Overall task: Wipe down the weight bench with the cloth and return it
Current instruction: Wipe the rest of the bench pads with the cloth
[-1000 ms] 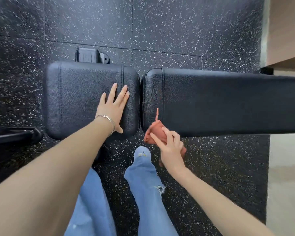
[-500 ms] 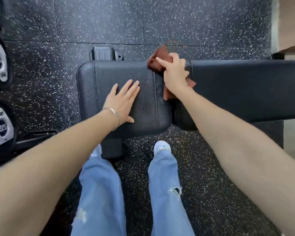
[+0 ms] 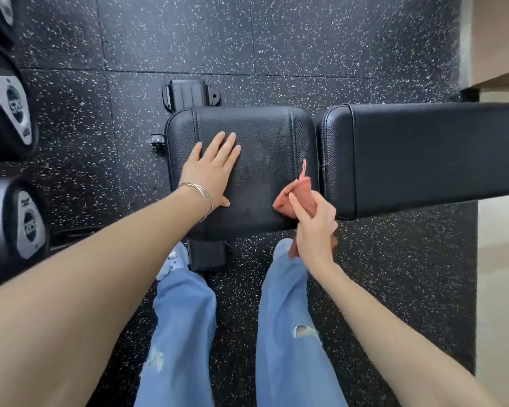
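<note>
The black weight bench lies across the view: a short seat pad (image 3: 265, 142) on the left and a long back pad (image 3: 423, 154) running off to the right, with a narrow gap between them. My left hand (image 3: 213, 168) rests flat on the seat pad, fingers together, a thin bracelet at the wrist. My right hand (image 3: 313, 223) grips a bunched reddish-brown cloth (image 3: 299, 195) at the seat pad's near right corner, beside the gap. Part of the cloth hangs below my palm.
Black speckled rubber floor (image 3: 306, 54) surrounds the bench. Dumbbell ends (image 3: 18, 107) sit on a rack at the left edge. Bench frame parts (image 3: 188, 94) show behind and below the seat. My legs in blue jeans stand close to the bench. A beige wall (image 3: 497, 39) rises at right.
My right hand has pulled the cloth from the far edge of the seat pad back to its near right corner. The left hand has stayed flat on the seat pad.
</note>
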Demonstrator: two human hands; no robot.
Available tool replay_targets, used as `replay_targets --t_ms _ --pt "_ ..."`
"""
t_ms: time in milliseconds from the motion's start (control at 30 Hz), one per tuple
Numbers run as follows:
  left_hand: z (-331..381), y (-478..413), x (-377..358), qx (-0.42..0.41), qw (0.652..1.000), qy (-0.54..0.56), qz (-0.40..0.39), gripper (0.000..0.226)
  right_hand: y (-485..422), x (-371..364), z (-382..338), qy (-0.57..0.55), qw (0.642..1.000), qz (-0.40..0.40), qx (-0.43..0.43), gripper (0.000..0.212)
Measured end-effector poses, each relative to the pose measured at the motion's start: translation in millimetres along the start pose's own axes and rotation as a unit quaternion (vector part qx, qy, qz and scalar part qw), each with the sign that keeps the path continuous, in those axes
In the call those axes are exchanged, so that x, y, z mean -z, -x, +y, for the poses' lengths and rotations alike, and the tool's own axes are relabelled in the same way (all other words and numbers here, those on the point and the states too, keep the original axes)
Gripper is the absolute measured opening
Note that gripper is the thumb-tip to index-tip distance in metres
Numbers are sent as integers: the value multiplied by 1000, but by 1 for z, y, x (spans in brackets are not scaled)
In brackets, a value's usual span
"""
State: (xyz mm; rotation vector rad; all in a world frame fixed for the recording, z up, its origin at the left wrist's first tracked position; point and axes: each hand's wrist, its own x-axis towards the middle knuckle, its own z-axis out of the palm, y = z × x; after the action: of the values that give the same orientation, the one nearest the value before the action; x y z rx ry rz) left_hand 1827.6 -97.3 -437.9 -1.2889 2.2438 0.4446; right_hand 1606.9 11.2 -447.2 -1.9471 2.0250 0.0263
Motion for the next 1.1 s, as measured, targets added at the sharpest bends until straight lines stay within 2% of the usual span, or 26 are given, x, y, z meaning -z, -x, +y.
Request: replay_targets --t_ms 33,67,100,167,300,400,467,500,567,667,800,900,933,1000,1100 --pt "1 0 1 -2 1000 1 -2 115 -19 3 -7 -41 999 1 -19 32" --pt "1 0 0 -1 1000 2 -1 115 -42 4 -12 -75 995 19 -55 44" --pt "1 -1 -1 3 1000 1 2 115 -71 7 -16 -74 992 44 -90 55" --pt "0 -3 -4 4 1000 0 6 115 -129 13 -26 -50 990 47 -126 61" --pt "0 -2 -7 8 1000 4 14 116 -184 21 -32 -39 991 9 -129 71" --pt "3 -3 -6 9 1000 -11 8 116 -149 25 -20 -45 996 35 -67 61" --pt "4 -3 -6 17 1000 -18 5 116 -105 21 -8 -87 994 58 -31 53" --pt "4 -3 -6 19 1000 -17 5 117 -80 17 1 -119 991 57 -37 47" --pt "5 -3 -6 18 1000 -17 5 117 -30 12 11 -194 974 26 -111 26" --pt "7 -3 -5 24 999 -24 1 117 8 2 19 -172 977 25 -128 33" --pt "8 -3 -5 27 999 -34 -8 116 -39 0 17 -141 975 63 -157 54" --pt "8 -4 -6 31 999 -34 -5 117 -104 21 7 -210 961 48 -176 54" --pt "8 -4 -6 30 999 -35 -3 117 -126 28 3 -212 964 31 -155 51" --pt "7 -4 -7 27 999 -34 0 117 -167 36 -3 -156 982 -7 -105 48" --pt "7 -3 -6 28 999 -33 2 117 -201 36 -16 -82 985 -34 -148 48"
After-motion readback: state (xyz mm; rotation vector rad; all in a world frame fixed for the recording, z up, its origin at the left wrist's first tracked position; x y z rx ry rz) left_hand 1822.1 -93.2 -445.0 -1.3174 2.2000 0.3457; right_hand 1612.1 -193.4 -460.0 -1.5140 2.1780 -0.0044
